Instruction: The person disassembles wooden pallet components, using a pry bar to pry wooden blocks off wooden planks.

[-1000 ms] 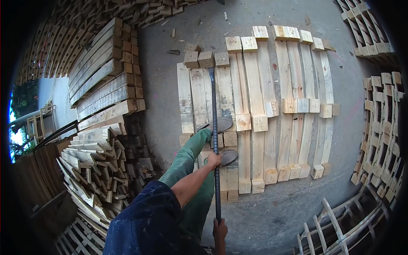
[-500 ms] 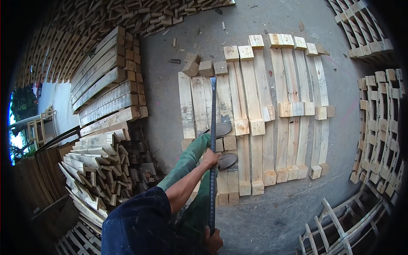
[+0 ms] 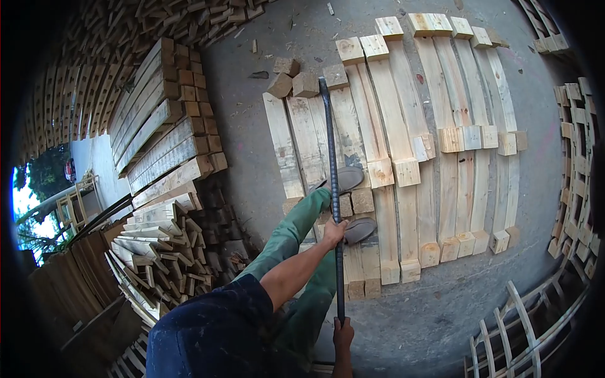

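The fingers of the left hand [image 3: 334, 233] are closed round a long dark bar [image 3: 332, 145] near the middle of the frame, and those of the right hand [image 3: 343, 334] look wrapped about its lower end, at bottom centre. From there the bar runs up the frame, passing over the shoes [image 3: 360, 230], to a tip at upper centre. That tip lies between a squared wooden block [image 3: 305, 84] and a second block [image 3: 335, 76] — whether it touches either, I cannot tell. Below it lie the worn boards [image 3: 311, 138]; to their right are paler boards [image 3: 391, 120] with blocks along them. Stacked beams [image 3: 148, 120] fill the upper left.

The step in hand looks like setting the bar's tip among the blocks. The next move, I judge, calls for both hands staying firm — the left guiding, the right controlling the end — and feet clear of the bar.
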Action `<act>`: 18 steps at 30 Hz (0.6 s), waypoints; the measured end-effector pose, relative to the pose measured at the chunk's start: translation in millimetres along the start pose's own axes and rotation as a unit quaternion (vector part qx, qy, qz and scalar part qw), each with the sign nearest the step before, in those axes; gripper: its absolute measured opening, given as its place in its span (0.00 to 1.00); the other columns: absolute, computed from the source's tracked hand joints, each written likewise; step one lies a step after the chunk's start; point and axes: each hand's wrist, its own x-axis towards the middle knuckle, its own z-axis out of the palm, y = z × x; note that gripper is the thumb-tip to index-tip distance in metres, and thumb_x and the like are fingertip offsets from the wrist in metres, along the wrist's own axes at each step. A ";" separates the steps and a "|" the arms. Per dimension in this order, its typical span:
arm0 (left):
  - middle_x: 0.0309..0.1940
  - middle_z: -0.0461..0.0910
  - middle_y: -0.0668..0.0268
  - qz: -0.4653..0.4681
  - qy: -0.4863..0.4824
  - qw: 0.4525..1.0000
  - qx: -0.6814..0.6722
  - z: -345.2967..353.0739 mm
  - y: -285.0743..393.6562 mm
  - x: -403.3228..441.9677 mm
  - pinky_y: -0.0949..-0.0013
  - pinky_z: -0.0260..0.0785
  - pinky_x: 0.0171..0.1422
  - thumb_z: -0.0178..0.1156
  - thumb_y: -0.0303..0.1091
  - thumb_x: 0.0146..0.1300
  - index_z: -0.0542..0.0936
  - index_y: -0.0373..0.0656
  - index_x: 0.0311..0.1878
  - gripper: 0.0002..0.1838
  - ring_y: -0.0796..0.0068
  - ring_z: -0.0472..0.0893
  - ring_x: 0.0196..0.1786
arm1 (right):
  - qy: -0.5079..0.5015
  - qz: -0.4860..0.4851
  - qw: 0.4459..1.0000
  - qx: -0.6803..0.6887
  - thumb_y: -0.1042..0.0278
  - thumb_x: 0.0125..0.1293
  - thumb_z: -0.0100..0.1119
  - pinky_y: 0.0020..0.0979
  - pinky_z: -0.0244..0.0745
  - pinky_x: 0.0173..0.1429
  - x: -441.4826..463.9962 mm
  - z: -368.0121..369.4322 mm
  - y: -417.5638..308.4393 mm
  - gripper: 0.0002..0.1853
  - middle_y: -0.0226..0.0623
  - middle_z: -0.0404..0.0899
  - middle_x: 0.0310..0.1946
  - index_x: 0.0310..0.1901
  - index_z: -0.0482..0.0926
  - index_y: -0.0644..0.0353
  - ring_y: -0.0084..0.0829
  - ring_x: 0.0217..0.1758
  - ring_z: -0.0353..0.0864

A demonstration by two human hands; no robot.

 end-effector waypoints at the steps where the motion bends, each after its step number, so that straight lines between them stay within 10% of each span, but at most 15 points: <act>1: 0.15 0.70 0.66 0.001 0.004 1.000 -0.025 -6.5 17.1 -9.3 0.69 0.63 0.13 0.60 0.33 0.59 0.69 0.39 0.33 0.11 0.76 0.69 0.11 | 0.053 -0.025 0.998 -0.031 0.53 0.61 0.57 0.49 0.67 0.29 -21.5 -6.0 -15.2 0.17 0.48 0.74 0.19 0.33 0.70 0.59 0.53 0.24 0.75; 10: 0.17 0.66 0.69 -0.138 -0.067 0.973 -0.172 -17.9 100.4 -97.9 0.73 0.60 0.13 0.60 0.34 0.59 0.68 0.41 0.27 0.12 0.79 0.66 0.14 | 0.229 -0.083 0.946 -0.213 0.45 0.58 0.59 0.42 0.70 0.22 -166.9 -156.9 -157.7 0.17 0.42 0.74 0.14 0.35 0.81 0.51 0.46 0.16 0.74; 13: 0.17 0.66 0.68 -0.141 -0.067 0.971 -0.183 -5.6 115.8 -75.3 0.71 0.63 0.14 0.61 0.35 0.60 0.69 0.41 0.28 0.12 0.77 0.67 0.15 | 0.206 -0.098 0.949 -0.217 0.52 0.48 0.68 0.42 0.64 0.26 -113.7 -154.7 -123.7 0.18 0.39 0.70 0.11 0.22 0.70 0.54 0.45 0.17 0.71; 18: 0.16 0.68 0.66 -0.193 -0.145 0.947 -0.213 46.0 48.7 14.5 0.66 0.69 0.19 0.60 0.35 0.61 0.69 0.41 0.29 0.11 0.72 0.70 0.15 | 0.121 -0.073 0.980 -0.138 0.55 0.53 0.66 0.47 0.64 0.28 25.6 -131.6 -10.8 0.17 0.44 0.70 0.13 0.26 0.71 0.59 0.51 0.19 0.69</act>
